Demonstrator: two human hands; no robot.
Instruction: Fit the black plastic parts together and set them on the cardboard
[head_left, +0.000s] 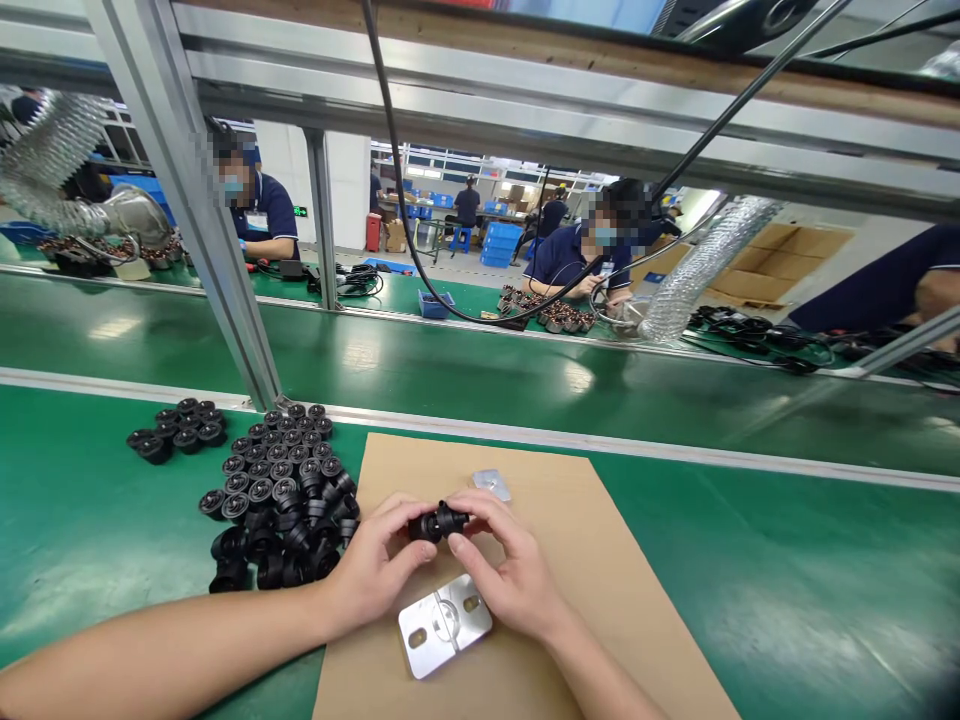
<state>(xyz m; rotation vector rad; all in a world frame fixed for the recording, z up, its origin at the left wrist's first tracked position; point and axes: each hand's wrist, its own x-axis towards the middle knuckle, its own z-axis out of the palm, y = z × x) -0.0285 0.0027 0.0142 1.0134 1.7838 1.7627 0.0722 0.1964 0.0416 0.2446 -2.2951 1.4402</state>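
Both my hands meet over a brown cardboard sheet (pixel 600 560) and pinch a small black round part (pixel 439 522) between them. My left hand (pixel 375 570) grips its left end with curled fingers. My right hand (pixel 510 575) grips the right end with thumb and fingertips. Just below the hands a silver metal plate (pixel 444 625) with holes lies on the cardboard. A smaller silver piece (pixel 491 485) lies just beyond the hands.
A pile of several black round parts (pixel 281 495) lies left of the cardboard on the green bench (pixel 787 600), with a smaller group (pixel 178 430) farther left. An aluminium post (pixel 202 230) rises at left. A green conveyor belt (pixel 525 375) runs behind; people work across it.
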